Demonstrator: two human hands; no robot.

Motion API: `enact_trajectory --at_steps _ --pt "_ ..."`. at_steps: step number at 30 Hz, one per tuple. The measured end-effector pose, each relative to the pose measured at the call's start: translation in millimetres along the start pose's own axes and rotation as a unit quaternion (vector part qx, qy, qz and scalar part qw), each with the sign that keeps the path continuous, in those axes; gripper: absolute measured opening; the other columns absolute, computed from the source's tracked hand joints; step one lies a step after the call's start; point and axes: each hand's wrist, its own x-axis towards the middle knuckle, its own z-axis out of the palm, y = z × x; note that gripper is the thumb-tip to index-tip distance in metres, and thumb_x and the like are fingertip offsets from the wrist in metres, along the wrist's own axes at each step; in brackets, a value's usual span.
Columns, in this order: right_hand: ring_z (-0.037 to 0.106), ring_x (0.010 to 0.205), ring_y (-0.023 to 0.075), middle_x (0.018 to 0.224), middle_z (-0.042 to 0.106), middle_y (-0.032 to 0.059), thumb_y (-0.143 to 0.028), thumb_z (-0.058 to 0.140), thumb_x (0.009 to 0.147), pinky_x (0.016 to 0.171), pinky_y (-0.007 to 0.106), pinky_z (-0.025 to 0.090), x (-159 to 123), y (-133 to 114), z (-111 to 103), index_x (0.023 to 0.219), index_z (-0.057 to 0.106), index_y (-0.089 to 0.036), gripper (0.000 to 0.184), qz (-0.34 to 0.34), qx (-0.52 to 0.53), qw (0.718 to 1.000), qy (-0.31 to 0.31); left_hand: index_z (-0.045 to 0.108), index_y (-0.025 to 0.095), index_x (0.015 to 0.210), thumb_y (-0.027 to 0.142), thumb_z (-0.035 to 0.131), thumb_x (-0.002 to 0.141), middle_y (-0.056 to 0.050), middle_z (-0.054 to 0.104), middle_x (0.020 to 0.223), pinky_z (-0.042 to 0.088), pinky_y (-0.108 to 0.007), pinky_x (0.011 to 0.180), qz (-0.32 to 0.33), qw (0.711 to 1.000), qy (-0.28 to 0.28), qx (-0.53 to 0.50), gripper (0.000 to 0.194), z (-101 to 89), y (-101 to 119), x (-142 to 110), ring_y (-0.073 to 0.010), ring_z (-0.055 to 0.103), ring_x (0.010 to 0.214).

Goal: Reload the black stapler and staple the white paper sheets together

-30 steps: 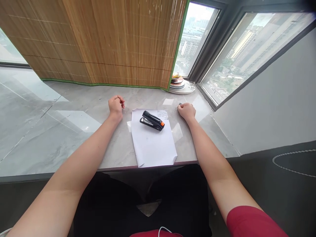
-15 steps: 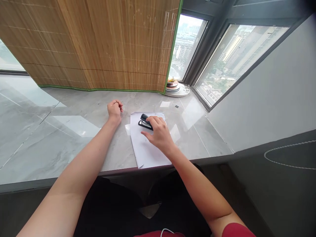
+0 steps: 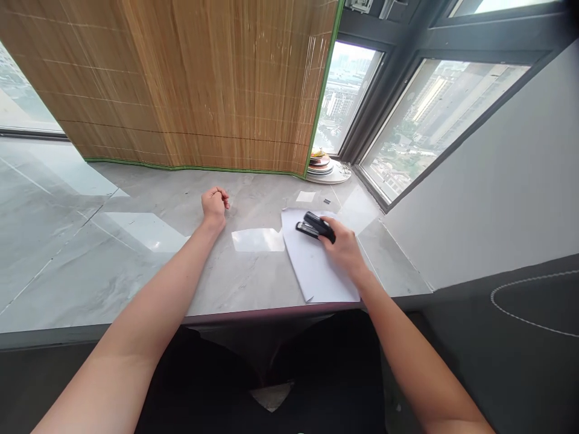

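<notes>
A black stapler (image 3: 315,227) is gripped at its rear end by my right hand (image 3: 344,246), thumb on the near side and fingers over the far side. Its jaws are parted at the front and point left. Beneath it lies white paper (image 3: 319,271) on the marble ledge, one near corner slightly curled. The stapler covers part of the upper paper, and my hand and wrist cover its right side. My left hand (image 3: 214,204) rests on the ledge as a loose fist, apart from the paper, with nothing showing in its curled fingers.
A small dark strip that looks like staples (image 3: 327,201) lies beyond the paper. Stacked plates (image 3: 329,173) stand in the window corner. A bamboo blind (image 3: 194,84) hangs along the back. The front edge of the ledge (image 3: 244,314) runs above my legs, and a wall (image 3: 479,199) closes the right side.
My right hand has moved right with the stapler, and the paper has shifted right along the ledge too. The fingers now wrap closer round the stapler. My left fist stays put.
</notes>
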Motion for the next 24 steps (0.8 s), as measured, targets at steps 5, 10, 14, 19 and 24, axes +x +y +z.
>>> enact_trajectory --at_steps 5,10,14,19,24 --pt "0.074 0.096 0.0313 0.108 0.08 0.0084 -0.038 0.075 0.084 0.089 0.048 0.061 16 46 -49 0.13 0.073 -0.027 0.047 0.054 -0.014 0.998 -0.009 0.051 0.02 0.055 0.015 0.058 0.067 -0.002 0.051 0.066 0.031 -0.02 0.044 0.006 1.0 -0.014 0.009 0.014 1.7 -2 -1 -0.0096 0.042 0.056" --pt "0.057 0.07 0.0243 0.068 0.061 0.0054 -0.033 0.059 0.091 0.066 0.037 0.044 48 91 -72 0.065 0.055 -0.026 0.027 0.186 -0.093 0.971 0.119 0.053 0.02 0.055 0.015 0.056 0.064 -0.001 0.052 0.065 0.031 -0.02 0.045 0.011 1.0 -0.021 0.011 0.011 -0.3 -3 0 -0.0099 0.042 0.055" --pt "0.05 0.068 0.026 0.057 0.052 0.007 -0.024 0.061 0.082 0.064 0.04 0.034 61 126 -63 0.052 0.04 -0.027 0.037 0.252 -0.234 0.939 0.022 0.053 0.02 0.056 0.016 0.056 0.066 -0.001 0.052 0.065 0.03 -0.021 0.045 0.011 0.999 -0.026 0.016 0.011 -0.7 -2 -2 -0.0099 0.042 0.055" --pt "0.061 0.077 0.0309 0.067 0.063 0.011 -0.032 0.058 0.087 0.067 0.04 0.039 55 137 -55 0.057 0.052 -0.026 0.032 0.225 -0.273 0.935 -0.002 0.053 0.019 0.056 0.014 0.056 0.065 -0.001 0.052 0.065 0.03 -0.021 0.046 0.01 1.0 -0.027 0.005 0.011 -1.5 -3 -2 -0.0099 0.042 0.055" --pt "0.07 0.125 0.0359 0.132 0.078 0.0154 -0.041 0.048 0.101 0.104 0.052 0.056 72 140 -51 0.094 0.076 -0.025 0.033 -0.003 -0.185 0.981 0.055 0.049 0.019 0.056 0.01 0.054 0.062 0.0 0.043 0.062 0.02 -0.022 0.046 -0.003 1.0 -0.022 -0.012 0.011 -3.6 -2 -2 -0.0085 0.031 0.051"
